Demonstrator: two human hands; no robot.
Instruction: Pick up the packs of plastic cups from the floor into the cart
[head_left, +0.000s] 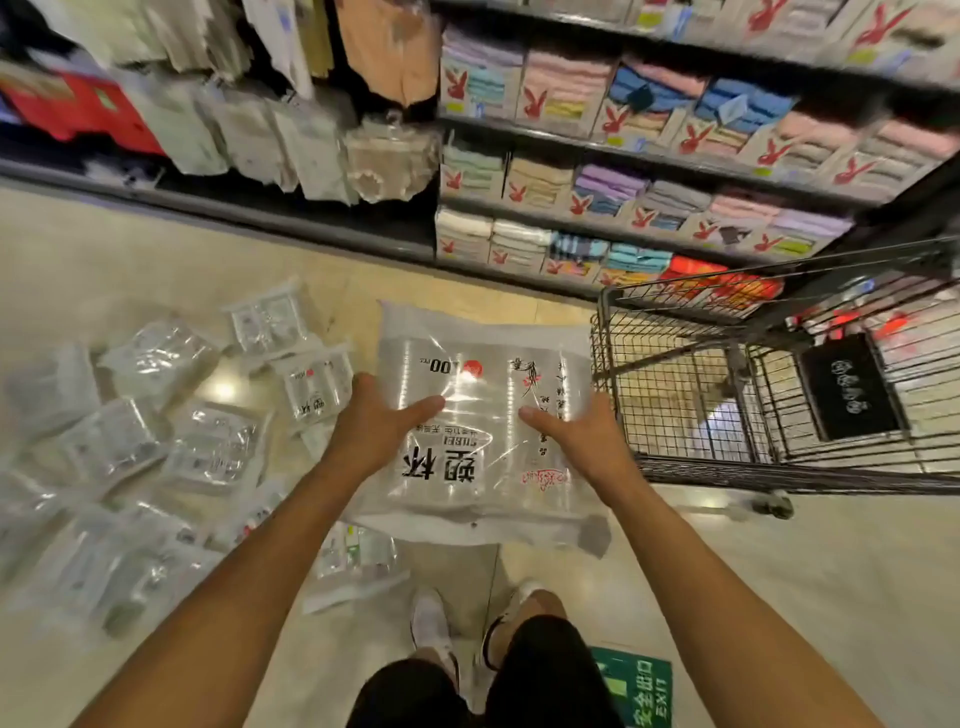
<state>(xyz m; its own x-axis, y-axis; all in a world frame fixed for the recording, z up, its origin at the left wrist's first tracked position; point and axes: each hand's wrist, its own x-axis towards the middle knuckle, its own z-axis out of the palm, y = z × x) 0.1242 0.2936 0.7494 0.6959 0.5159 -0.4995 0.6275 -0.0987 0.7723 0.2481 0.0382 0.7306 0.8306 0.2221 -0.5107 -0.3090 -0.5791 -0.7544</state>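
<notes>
I hold a clear pack of plastic cups (483, 374) with black and red print above the floor, just left of the cart. My left hand (375, 423) grips its left side with the thumb on top. My right hand (576, 431) grips the right side the same way. The black wire cart (613, 374) stands at the right, its near corner beside the pack. A pale item lies inside on the cart's bottom. Several more packs of cups (208, 447) lie scattered on the floor at the left, some overlapping.
Dark shelves with boxed towels (649, 130) run along the back. Hanging bagged goods (270, 135) fill the rack at the upper left. My feet in white shoes (431, 623) stand below the pack. A green exit sticker (641, 691) is on the tiled floor.
</notes>
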